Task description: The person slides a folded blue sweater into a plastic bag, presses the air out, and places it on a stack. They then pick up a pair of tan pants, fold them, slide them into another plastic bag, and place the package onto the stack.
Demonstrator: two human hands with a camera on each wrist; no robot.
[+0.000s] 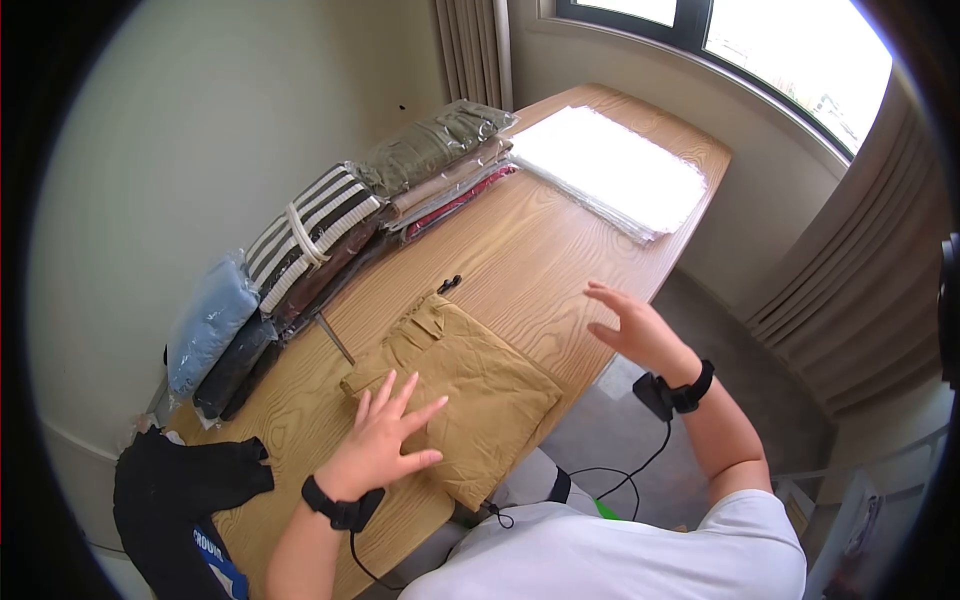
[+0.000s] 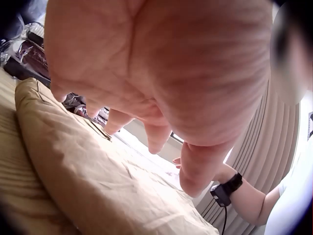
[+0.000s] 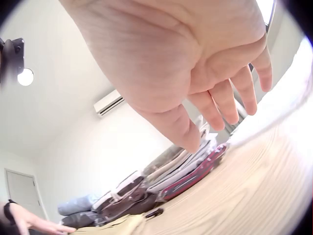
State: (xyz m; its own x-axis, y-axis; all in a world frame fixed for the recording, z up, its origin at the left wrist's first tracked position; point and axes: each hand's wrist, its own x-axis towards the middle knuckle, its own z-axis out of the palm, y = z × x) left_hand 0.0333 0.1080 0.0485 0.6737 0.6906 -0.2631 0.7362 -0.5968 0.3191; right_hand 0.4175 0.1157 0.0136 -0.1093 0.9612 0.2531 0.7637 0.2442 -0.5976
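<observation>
A tan folded garment (image 1: 480,390) lies on the wooden table near its front edge, creased, with a gathered part at its upper left. My left hand (image 1: 378,445) is over its lower left side, fingers spread; in the left wrist view the palm (image 2: 156,63) faces the cloth (image 2: 98,166), and whether it touches is unclear. My right hand (image 1: 645,335) is raised to the right of the garment near the table's edge, fingers extended, holding nothing. In the right wrist view the right hand (image 3: 181,63) is above the bare wood.
Bagged folded clothes (image 1: 430,150) line the table's wall side, with a striped one (image 1: 310,235) and a blue one (image 1: 212,320). Clear plastic bags (image 1: 610,170) lie at the far end. A small black item (image 1: 449,284) sits beyond the garment; a black garment (image 1: 180,490) is at the left.
</observation>
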